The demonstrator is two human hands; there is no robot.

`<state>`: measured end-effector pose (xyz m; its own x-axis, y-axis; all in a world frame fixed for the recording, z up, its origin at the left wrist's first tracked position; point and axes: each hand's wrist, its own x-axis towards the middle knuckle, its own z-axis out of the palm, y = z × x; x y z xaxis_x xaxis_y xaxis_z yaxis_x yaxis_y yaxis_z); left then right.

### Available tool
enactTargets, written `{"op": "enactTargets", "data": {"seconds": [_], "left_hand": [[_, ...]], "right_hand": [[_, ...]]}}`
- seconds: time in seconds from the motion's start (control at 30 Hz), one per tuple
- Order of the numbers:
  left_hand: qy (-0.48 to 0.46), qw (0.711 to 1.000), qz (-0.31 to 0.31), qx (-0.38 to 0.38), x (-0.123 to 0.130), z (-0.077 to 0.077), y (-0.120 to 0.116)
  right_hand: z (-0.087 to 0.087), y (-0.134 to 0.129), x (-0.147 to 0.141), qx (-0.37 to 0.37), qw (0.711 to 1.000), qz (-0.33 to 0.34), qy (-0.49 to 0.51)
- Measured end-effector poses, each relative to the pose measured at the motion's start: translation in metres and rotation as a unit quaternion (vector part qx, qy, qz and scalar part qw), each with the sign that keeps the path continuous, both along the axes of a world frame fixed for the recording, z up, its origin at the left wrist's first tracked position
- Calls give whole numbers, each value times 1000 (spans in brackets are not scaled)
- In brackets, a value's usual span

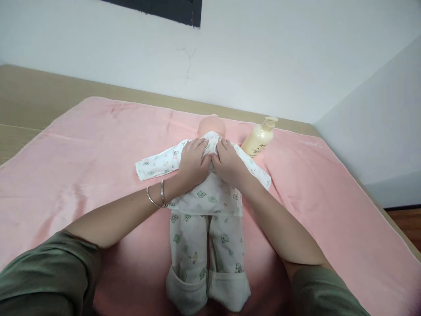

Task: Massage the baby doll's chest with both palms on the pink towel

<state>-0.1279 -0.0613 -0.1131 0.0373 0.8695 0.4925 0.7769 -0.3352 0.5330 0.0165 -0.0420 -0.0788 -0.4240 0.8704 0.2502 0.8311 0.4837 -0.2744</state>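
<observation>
A baby doll [212, 126] lies stretched out in the middle, its head away from me and its face not showing. It wears a white printed long-sleeved top [205, 197] with the sleeves spread to both sides, and matching trousers [189, 245] with turned-up cuffs. Flat on the left of the doll's upper body rests my left hand [194, 162], fingers extended toward its neck. My right hand [228, 162] lies the same way on the right side. The two thumbs come close together at the middle. Neither hand appears to grasp the cloth.
Beyond the right sleeve stands a cream pump bottle [258, 139]. A pink blanket [108, 145] lies under the doll, on a wooden surface [36, 92]. A white wall [256, 57] rises behind it. Silver bangles [162, 193] circle my left wrist.
</observation>
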Motion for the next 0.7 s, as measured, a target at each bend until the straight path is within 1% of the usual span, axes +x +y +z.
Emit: {"op": "enactTargets", "data": {"seconds": [0.07, 0.17, 0.23, 0.33, 0.4, 0.43, 0.5, 0.6, 0.63, 0.7], "left_hand": [[4, 1000, -7, 16, 1, 0, -3], [-13, 1000, 0, 12, -1, 2, 0], [-25, 1000, 12, -14, -4, 4, 5], [-17, 998, 21, -64, -9, 10, 15], [8, 997, 20, -74, -9, 12, 17], [23, 997, 21, -72, -7, 13, 16], [51, 996, 24, -67, -2, 12, 9], [73, 996, 12, -54, 8, 9, -9], [78, 996, 2, -48, 10, 8, -14], [82, 996, -16, -44, 12, 8, -19]], "right_hand": [[-1, 11, 2, -19, 999, -25, 32], [-2, 16, 4, -24, 998, -31, 47], [-4, 10, 4, -6, 999, -28, 31], [-9, -9, 0, 55, 998, -5, -3], [-9, -20, -2, 93, 995, 25, -21], [-8, -22, -3, 98, 994, 34, -26], [-1, -19, -2, 67, 997, 34, -24], [9, 1, 4, -27, 999, -24, 0], [10, 8, 6, -44, 998, -44, 5], [10, 16, 8, -44, 997, -58, 2]]}}
